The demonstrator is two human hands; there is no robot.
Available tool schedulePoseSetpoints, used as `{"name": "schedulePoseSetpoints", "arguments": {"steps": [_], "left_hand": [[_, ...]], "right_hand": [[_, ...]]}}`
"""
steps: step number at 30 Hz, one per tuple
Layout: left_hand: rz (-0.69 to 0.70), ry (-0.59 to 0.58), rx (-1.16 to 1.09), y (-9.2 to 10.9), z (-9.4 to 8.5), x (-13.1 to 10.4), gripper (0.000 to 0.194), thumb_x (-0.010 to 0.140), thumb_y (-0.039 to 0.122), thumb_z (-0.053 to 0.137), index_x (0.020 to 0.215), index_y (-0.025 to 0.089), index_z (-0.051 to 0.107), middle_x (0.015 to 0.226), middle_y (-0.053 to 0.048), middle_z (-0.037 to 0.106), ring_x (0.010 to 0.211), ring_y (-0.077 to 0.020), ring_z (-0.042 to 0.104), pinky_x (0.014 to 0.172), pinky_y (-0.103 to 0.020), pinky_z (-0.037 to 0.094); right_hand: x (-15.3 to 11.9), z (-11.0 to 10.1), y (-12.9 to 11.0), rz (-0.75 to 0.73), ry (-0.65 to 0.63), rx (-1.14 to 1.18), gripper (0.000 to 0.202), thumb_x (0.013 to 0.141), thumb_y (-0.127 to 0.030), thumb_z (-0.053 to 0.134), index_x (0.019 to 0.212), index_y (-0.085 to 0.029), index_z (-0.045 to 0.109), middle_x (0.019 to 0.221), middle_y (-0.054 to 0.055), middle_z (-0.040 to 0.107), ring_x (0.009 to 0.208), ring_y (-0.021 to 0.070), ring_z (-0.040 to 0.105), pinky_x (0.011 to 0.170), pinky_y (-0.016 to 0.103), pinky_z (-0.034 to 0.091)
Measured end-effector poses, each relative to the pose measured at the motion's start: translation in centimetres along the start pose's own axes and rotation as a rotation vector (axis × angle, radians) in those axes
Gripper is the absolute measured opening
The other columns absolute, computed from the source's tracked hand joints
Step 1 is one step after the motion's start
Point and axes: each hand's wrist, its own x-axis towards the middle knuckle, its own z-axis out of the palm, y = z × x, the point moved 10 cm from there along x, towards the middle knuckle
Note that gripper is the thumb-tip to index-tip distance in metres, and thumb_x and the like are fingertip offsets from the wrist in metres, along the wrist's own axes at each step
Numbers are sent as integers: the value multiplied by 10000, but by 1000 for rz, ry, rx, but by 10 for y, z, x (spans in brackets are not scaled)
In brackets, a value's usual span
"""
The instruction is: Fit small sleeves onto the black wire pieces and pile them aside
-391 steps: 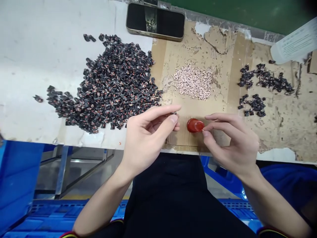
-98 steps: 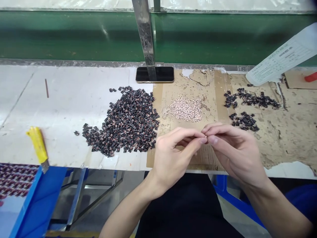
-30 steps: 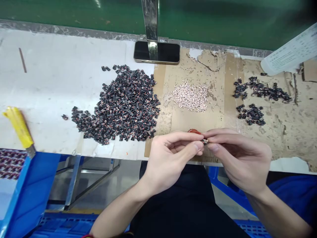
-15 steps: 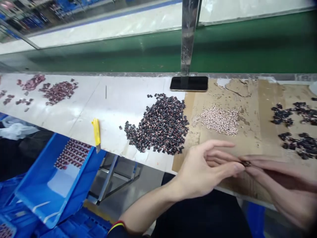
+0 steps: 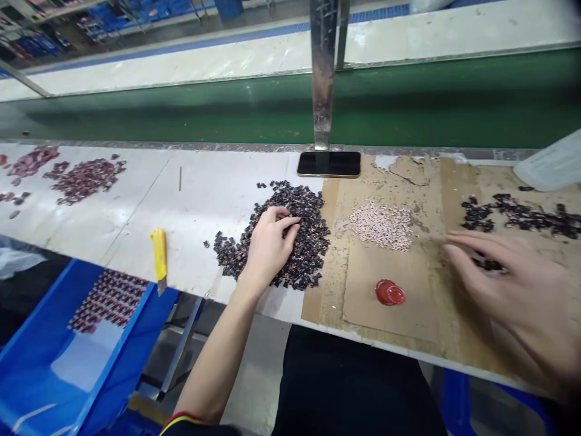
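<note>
My left hand [image 5: 271, 245] rests on a heap of small black parts [image 5: 297, 266] with coppery bits. Its thumb and forefinger are pinched close together at the heap's surface; whatever is between them is too small to make out. Somewhat blurred, my right hand [image 5: 517, 290] hovers over the cardboard [image 5: 390, 321] at the right. Its thumb and finger tips are drawn together, and what they hold, if anything, is not visible. A few dark parts show between its fingers. Between the hands lie a pile of tiny pale pinkish pieces [image 5: 381, 225] and a small round red dish [image 5: 389, 292].
A phone [image 5: 329, 164] lies at the foot of a metal post [image 5: 323, 91]. Dark clusters [image 5: 535, 215] and a whitish container [image 5: 551, 162] are at right. A yellow utility knife [image 5: 159, 257] overhangs the front edge, near a blue crate [image 5: 104, 375]. Reddish parts [image 5: 86, 180] lie far left.
My hands were together over the cardboard around a small dark piece. The left has moved left onto the black heap; the right has shifted apart, uncovering the red dish. The view has shifted.
</note>
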Motion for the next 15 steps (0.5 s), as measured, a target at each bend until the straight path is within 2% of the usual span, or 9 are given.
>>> {"name": "schedulePoseSetpoints", "arguments": {"steps": [3,5,7,11,13,15], "left_hand": [[2,-4,-24,2,-2,1,223,1015,255,598,1038,203,814,1143,-111,721,1054,-269,687,998,-461,568],[8,-19,-53,2,-2,4,210,1004,254,612,1002,203,816,1099,-107,734,1034,-279,686,987,-475,564],[2,-23,-94,0,-3,6,189,990,252,634,971,208,816,1080,-101,750,1035,-282,685,1005,-489,554],[-59,30,-226,-6,-11,7,129,954,247,695,923,217,818,1079,-82,780,1068,-263,697,1080,-501,526],[-109,68,-332,-10,-16,3,101,931,264,734,920,200,812,1073,-84,791,1034,-239,721,1054,-470,559],[-166,91,-457,-13,-18,-2,152,910,319,775,961,179,797,1050,-88,802,975,-215,751,983,-420,612]], "right_hand": [[27,46,-34,-78,-164,-61,214,952,-343,733,1134,-255,801,1169,86,809,1051,316,723,899,501,580],[38,75,-49,-123,-272,-103,267,1001,-341,661,1203,-208,773,1243,104,784,1092,311,706,909,513,591],[43,96,-59,-169,-356,-142,254,1019,-289,619,1191,-178,771,1235,113,781,1062,298,704,870,488,597],[47,111,-66,-208,-379,-148,221,1006,-171,588,1010,-180,809,1098,93,806,918,257,718,761,418,576],[48,111,-67,-216,-360,-145,230,996,-143,591,962,-178,816,1043,89,813,878,249,725,744,406,569],[49,109,-66,-216,-340,-148,216,984,-142,611,951,-179,821,1014,87,820,874,257,732,731,402,566]]}}
